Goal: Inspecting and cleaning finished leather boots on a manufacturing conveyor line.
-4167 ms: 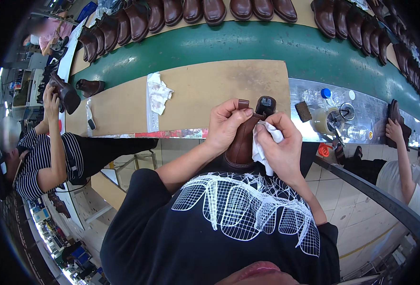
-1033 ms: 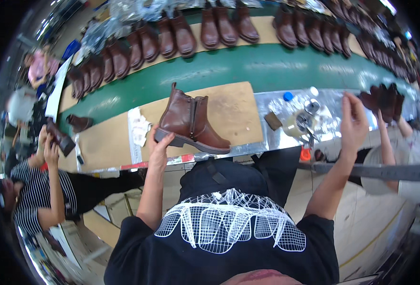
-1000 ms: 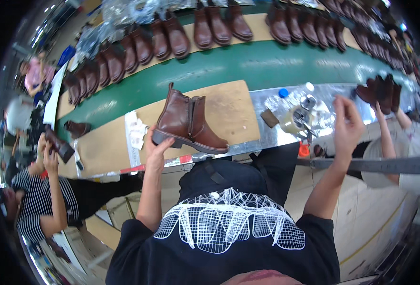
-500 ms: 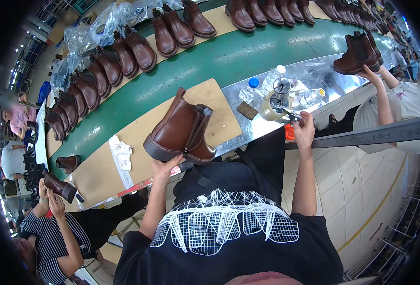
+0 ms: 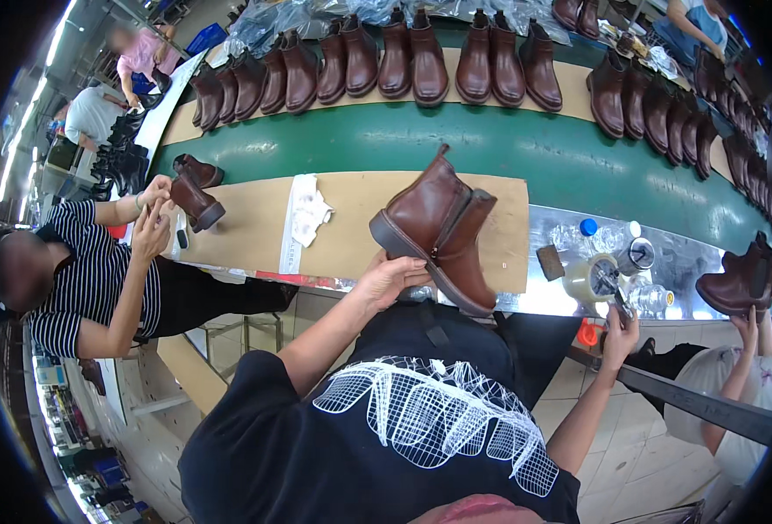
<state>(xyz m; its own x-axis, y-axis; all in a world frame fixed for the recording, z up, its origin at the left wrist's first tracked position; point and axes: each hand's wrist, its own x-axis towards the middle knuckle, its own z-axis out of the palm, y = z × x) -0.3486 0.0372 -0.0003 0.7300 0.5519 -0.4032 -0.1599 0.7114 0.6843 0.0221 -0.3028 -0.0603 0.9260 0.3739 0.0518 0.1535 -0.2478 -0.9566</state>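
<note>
My left hand (image 5: 392, 279) grips a brown leather ankle boot (image 5: 438, 229) low by its sole. Its heel points left and its toe slants down to the right, with a zipper and back pull loop showing. My right hand (image 5: 620, 339) is closed round a slim dark-and-silver tool (image 5: 623, 306), whose exact kind is unclear. The tool's end is at the mouth of a cream-coloured jar (image 5: 578, 285). A clear cup (image 5: 641, 252) with dark contents stands beside the jar. Left of it lies a rough brown block (image 5: 550, 262).
Cardboard (image 5: 351, 205) covers the near bench, bearing a white cloth (image 5: 310, 216). Bottles, one blue-capped (image 5: 588, 228), stand near the jar. Beyond a green belt (image 5: 386, 140), brown boots (image 5: 428, 65) are lined up. Co-workers at both sides hold boots. A metal bar (image 5: 700, 397) lies right.
The view has swung left, so the bench and its items sit farther right in the picture. My left hand still holds the boot; my right hand stays by the jar with the tool.
</note>
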